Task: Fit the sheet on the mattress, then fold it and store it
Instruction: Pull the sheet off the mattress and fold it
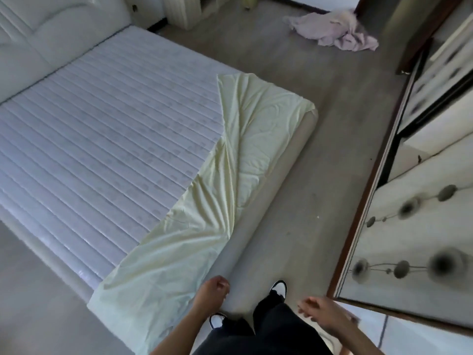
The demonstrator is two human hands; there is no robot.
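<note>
home bedroom, quilted mattress (102,139) on a bed, padded headboard (51,26), mirrored wardrobe doors (422,226), grey floor (320,149)

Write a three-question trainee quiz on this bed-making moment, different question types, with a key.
1. True or false: the yellow sheet covers the whole mattress.
2. Where does the pink cloth lie? A on the bed; B on the floor; C in the wardrobe.
3. Fill in: the left hand is ___ of the sheet.

Key:
1. False; only the foot end is covered.
2. B.
3. Clear; it seems to hold nothing.
</note>
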